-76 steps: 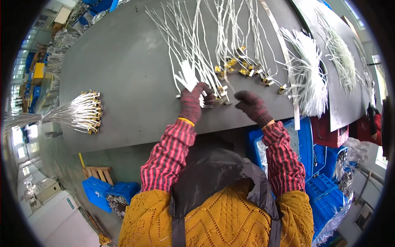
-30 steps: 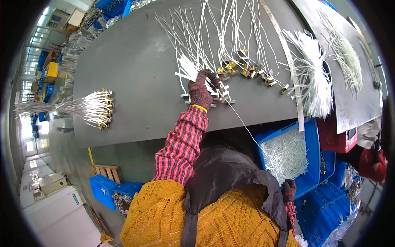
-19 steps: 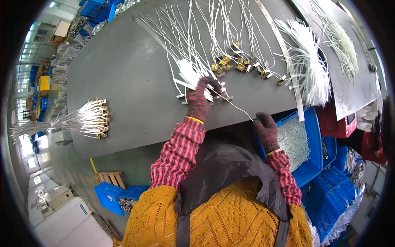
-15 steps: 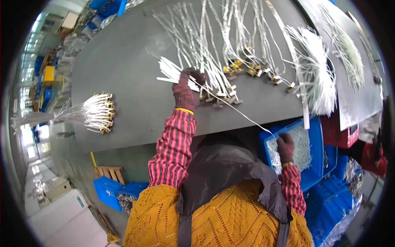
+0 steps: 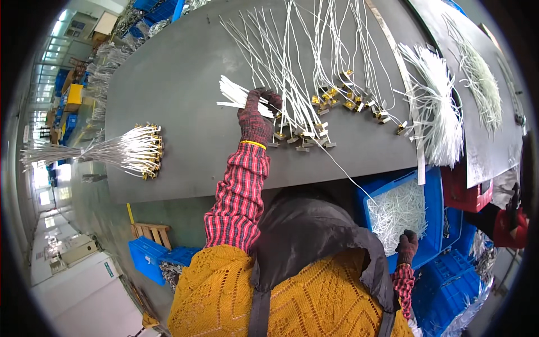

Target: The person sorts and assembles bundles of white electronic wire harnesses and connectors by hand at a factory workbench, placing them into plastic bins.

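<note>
White sleeves [image 5: 238,96]: short bundle fanned in left hand, counter centre, ends sticking out to 9 o'clock, likely for easy picking.
Left hand [image 5: 255,118]: gloved, closed around the sleeves, resting on grey counter [image 5: 185,84].
Right hand [image 5: 406,247]: gloved, low at 4 o'clock by blue bin [image 5: 429,224] of white sleeves; grip unclear.
Wires [image 5: 292,73]: rows with brass terminals toward the counter's near edge.
Finished bundle [image 5: 135,150]: 9 o'clock, set apart.

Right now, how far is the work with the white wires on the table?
Done: one tied bundle lies at the table's left. In hand: the left hand holds white strips beside loose wires with brass ends; the right hand reaches the blue bin of wires. Left: many loose wires unbundled.
</note>
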Available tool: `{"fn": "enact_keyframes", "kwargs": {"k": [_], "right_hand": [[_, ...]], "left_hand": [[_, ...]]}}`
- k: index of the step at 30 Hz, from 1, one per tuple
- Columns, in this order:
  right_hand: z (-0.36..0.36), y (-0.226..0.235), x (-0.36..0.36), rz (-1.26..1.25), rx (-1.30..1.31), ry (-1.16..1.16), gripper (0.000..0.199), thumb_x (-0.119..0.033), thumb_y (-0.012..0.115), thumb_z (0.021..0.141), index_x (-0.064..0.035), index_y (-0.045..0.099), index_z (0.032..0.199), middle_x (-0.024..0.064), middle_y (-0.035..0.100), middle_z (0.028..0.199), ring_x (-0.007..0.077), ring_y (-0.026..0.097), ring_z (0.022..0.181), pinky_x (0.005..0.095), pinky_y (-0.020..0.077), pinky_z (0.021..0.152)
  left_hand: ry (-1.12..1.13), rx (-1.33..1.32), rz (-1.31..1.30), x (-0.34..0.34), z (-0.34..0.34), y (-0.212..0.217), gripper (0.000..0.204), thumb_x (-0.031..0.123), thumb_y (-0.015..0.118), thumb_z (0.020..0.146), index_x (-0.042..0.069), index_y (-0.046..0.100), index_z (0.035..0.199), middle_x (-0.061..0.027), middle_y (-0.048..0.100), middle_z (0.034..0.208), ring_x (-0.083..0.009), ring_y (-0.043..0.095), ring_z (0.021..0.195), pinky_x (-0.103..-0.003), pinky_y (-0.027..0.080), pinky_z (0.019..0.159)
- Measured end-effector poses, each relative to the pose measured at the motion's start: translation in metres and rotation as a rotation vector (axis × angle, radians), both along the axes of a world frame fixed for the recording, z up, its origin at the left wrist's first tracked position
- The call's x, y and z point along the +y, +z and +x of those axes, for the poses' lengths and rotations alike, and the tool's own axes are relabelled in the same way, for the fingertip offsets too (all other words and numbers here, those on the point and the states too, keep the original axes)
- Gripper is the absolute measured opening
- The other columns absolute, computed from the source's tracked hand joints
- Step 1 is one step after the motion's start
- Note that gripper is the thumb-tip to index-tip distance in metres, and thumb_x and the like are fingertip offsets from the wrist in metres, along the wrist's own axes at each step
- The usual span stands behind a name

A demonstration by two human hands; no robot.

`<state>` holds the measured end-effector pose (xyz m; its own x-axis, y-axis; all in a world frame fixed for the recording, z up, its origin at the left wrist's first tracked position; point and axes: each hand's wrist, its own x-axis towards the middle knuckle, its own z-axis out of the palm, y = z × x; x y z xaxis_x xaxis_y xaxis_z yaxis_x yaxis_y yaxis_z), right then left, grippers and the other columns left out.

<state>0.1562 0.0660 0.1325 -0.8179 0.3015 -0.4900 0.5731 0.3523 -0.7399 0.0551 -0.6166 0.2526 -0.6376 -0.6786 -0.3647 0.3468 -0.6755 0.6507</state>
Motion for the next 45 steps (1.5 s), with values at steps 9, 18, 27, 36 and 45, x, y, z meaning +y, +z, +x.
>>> {"fn": "enact_keyframes", "kwargs": {"k": [9, 18, 27, 36, 45], "right_hand": [[-0.018, 0.017, -0.085, -0.09, -0.047, 0.184, 0.042, -0.014, 0.065, 0.085, 0.0029, 0.059, 0.123, 0.0129, 0.066, 0.104, 0.0179, 0.062, 0.077, 0.0305, 0.0518, 0.061], [-0.104, 0.132, -0.375, -0.801, 0.227, 0.429, 0.051, 0.006, 0.067, 0.086, -0.0045, 0.051, 0.133, 0.0054, 0.059, 0.11, 0.0143, 0.06, 0.096, 0.0284, 0.0548, 0.075], [-0.111, 0.105, -0.427, -0.553, 0.432, 0.705, 0.043, 0.003, 0.067, 0.087, -0.0047, 0.054, 0.127, 0.0035, 0.059, 0.1, 0.0109, 0.06, 0.085, 0.0265, 0.0541, 0.068], [-0.127, 0.124, -0.438, -0.755, 0.017, 0.786, 0.042, -0.005, 0.07, 0.087, -0.0034, 0.057, 0.127, 0.0065, 0.065, 0.099, 0.0115, 0.061, 0.074, 0.0263, 0.0537, 0.06], [-0.121, 0.106, -0.447, -0.922, 0.063, 0.652, 0.045, -0.005, 0.071, 0.088, -0.0024, 0.057, 0.13, 0.0095, 0.063, 0.114, 0.0162, 0.063, 0.095, 0.0306, 0.0551, 0.081]], "left_hand": [[-0.346, -0.105, -0.209, 0.085, 0.005, 0.018, 0.029, 0.025, 0.063, 0.097, -0.004, 0.067, 0.095, -0.0128, 0.07, 0.081, -0.0241, 0.07, 0.072, -0.039, 0.06, 0.068], [-0.501, -0.14, -0.471, 0.147, 0.02, 0.004, 0.024, 0.022, 0.061, 0.098, -0.001, 0.07, 0.098, -0.0064, 0.071, 0.087, -0.0153, 0.068, 0.08, -0.031, 0.055, 0.074], [-0.413, -0.125, -0.219, 0.108, 0.036, -0.011, 0.018, 0.013, 0.065, 0.096, 0.001, 0.066, 0.108, -0.0082, 0.07, 0.097, -0.0181, 0.068, 0.086, -0.033, 0.055, 0.073], [-0.622, -0.165, -0.242, 0.06, 0.043, 0.006, 0.021, 0.016, 0.056, 0.1, 0.0, 0.068, 0.106, -0.0098, 0.072, 0.096, -0.0218, 0.07, 0.088, -0.034, 0.056, 0.08], [-0.522, -0.39, -0.468, 0.044, 0.037, -0.017, 0.018, 0.011, 0.058, 0.097, -0.003, 0.069, 0.098, -0.0119, 0.073, 0.089, -0.0217, 0.072, 0.084, -0.034, 0.058, 0.077]]}}
